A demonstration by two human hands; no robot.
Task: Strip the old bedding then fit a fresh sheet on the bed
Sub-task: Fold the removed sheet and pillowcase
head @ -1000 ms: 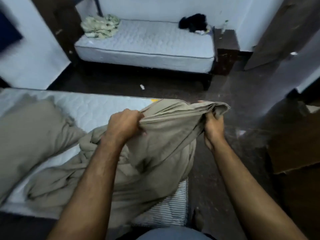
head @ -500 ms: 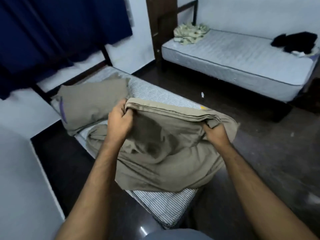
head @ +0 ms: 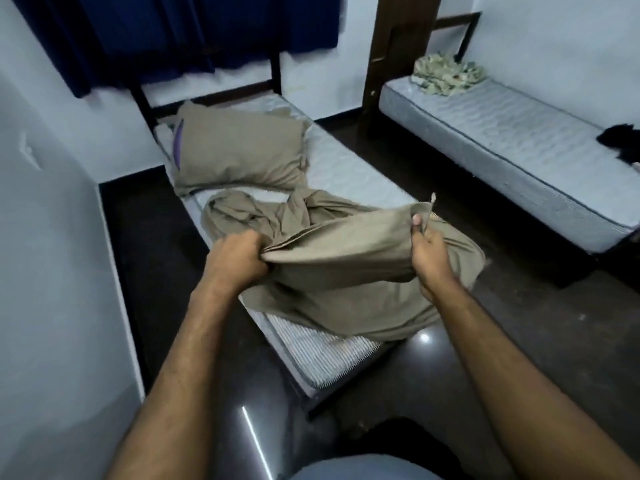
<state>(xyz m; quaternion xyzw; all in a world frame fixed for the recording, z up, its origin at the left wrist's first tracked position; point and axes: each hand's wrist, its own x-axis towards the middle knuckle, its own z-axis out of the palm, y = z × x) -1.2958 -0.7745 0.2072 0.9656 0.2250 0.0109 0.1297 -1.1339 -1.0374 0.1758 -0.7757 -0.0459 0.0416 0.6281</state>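
A tan sheet lies bunched over the foot half of the near bed's bare quilted mattress. My left hand grips a gathered edge of the sheet in a fist. My right hand pinches the same edge farther right, thumb up, so the fabric is stretched between both hands above the mattress. A tan pillow rests at the head of the bed. The mattress's striped end shows below the sheet.
A second bed with a bare mattress stands at right, carrying a crumpled patterned cloth and a dark garment. Dark glossy floor runs between the beds. White wall is close on the left; a blue curtain hangs behind the headboard.
The view has swung left toward the head of the near bed. My hands have spread apart and lowered, pulling the sheet edge taut between them.
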